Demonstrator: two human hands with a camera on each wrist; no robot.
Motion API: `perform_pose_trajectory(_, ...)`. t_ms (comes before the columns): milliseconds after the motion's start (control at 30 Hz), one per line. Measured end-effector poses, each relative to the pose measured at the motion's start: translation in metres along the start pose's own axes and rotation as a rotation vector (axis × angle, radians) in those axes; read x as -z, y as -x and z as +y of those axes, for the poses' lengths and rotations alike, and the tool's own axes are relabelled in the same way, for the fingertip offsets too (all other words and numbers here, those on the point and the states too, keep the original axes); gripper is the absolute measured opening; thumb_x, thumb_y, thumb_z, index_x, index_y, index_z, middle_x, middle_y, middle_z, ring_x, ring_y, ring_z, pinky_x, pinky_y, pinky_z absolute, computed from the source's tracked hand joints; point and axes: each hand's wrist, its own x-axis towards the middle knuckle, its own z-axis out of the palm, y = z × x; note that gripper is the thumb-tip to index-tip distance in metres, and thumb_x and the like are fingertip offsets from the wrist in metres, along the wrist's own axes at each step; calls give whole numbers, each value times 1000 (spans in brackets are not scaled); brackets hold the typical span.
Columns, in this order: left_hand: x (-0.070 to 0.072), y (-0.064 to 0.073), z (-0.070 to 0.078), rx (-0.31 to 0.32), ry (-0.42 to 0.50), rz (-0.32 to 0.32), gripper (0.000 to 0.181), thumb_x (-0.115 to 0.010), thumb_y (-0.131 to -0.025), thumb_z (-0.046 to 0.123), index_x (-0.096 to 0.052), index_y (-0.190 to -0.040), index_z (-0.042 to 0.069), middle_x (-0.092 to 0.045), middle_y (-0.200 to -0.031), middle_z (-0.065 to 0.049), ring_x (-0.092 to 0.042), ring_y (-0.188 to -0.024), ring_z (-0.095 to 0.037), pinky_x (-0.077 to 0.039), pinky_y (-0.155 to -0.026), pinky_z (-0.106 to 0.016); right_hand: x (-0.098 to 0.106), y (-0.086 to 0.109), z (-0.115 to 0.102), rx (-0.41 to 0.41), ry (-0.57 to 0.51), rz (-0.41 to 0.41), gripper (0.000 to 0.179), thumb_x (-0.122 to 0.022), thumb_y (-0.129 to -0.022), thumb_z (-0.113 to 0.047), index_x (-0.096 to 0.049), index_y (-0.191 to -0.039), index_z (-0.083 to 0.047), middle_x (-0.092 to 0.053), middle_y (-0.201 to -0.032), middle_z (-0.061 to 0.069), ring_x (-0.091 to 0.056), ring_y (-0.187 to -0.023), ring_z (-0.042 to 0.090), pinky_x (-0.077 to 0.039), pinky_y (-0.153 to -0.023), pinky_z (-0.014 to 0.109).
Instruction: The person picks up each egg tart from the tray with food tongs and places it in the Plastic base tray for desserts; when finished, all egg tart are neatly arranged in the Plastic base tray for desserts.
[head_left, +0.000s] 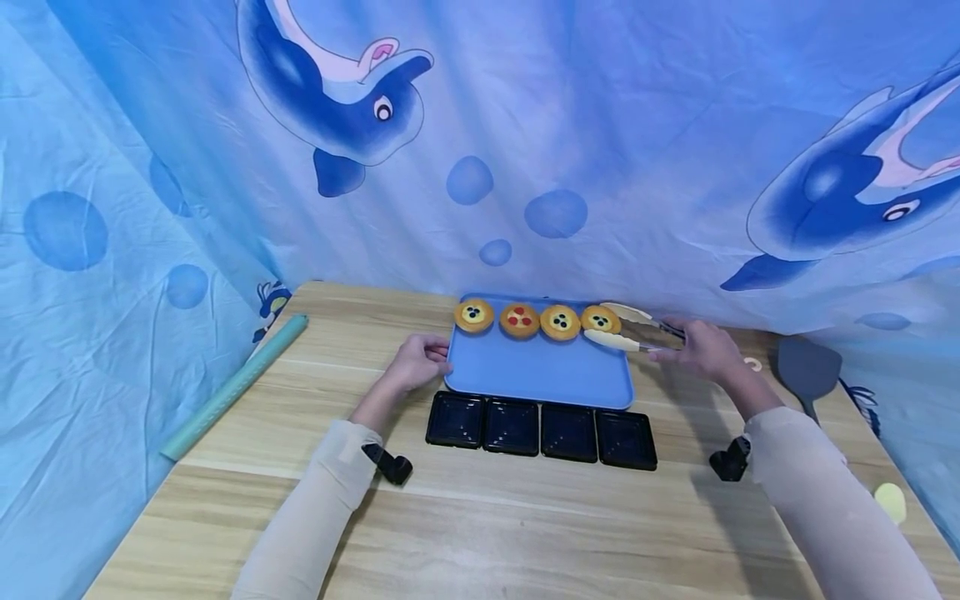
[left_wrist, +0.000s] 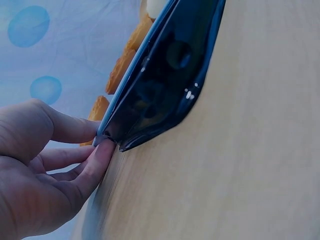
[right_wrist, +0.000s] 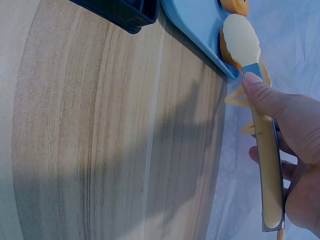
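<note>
My left hand [head_left: 418, 360] pinches the left edge of a blue tray [head_left: 540, 371]; in the left wrist view the thumb and fingers meet at its rim. Along the tray's back side sit a row of tarts: one with red fruit [head_left: 520, 320] and three with dark berries, the leftmost being a berry tart [head_left: 474, 316]. In my right hand [head_left: 701, 346] is a pair of tongs [right_wrist: 265, 165] with cream scalloped tips. The spread tips stand on either side of the rightmost tart [head_left: 600, 320], at the tray's back right corner.
Several black square trays [head_left: 570, 433] stand in a row just in front of the blue tray. A green roll [head_left: 236, 387] lies at the left. On the right are a grey spatula [head_left: 808, 367] and a pale yellow oval piece [head_left: 890, 502]. A dolphin-print curtain [head_left: 517, 150] hangs behind the table.
</note>
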Motion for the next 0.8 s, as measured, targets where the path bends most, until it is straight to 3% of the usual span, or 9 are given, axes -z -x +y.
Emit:
perform_pose_trajectory(33, 0, 0, 0, 1, 0, 1, 44, -69, -83, -7, -58, -125, -14, -64, -113, -24, -62, -99, -31, -54, -85, -34, 0, 1, 0, -2, 1, -1, 78, -76, -86, -42, -48, -142, 5, -65, -105, 32, -51, -61, 27, -46, -63, 48)
perform_pose_trajectory(167, -1, 0, 1, 3, -6, -2, 44, -69, -84, -6, -57, -125, -14, -64, -113, -24, -62, -99, -30, -54, -86, -34, 4, 4, 2, -7, 1, -3, 76, -75, -87, -42, -49, -141, 5, -61, -73, 16, -38, -52, 20, -38, -55, 39)
perform_pose_trajectory(233, -2, -1, 2, 5, -9, -4, 44, -69, -84, -6, -57, -126, -13, -63, -114, -24, -62, -99, -30, -54, -86, -34, 6, 5, 3, -4, -4, 0, 74, -74, -88, -41, -49, -141, 4, -57, -65, 13, -33, -49, 17, -35, -51, 36)
perform_pose_trajectory(333, -3, -1, 2, 10, -9, -5, 44, -69, -84, -7, -57, -126, -13, -63, -114, -24, -62, -100, -31, -54, -86, -34, 11, 9, 4, 9, -15, 6, 73, -74, -89, -39, -49, -141, 6, -36, -49, 0, -24, -45, 13, -29, -47, 33)
perform_pose_trajectory(633, -2, 1, 2, 22, 1, -5, 45, -69, -84, -6, -57, -126, -12, -63, -115, -23, -61, -102, -32, -54, -88, -36, 31, 27, -6, 29, -14, 28, 77, -73, -88, -45, -48, -142, 5, -36, -47, 2, -21, -44, 13, -24, -42, 31)
perform_pose_trajectory(800, -1, 2, 2, 20, 13, -7, 45, -70, -84, -6, -56, -126, -13, -63, -116, -24, -61, -103, -33, -54, -88, -36, 41, 40, -12, 83, 29, 96, 80, -75, -86, -49, -51, -141, 4, -35, -48, 0, -24, -43, 14, -25, -42, 30)
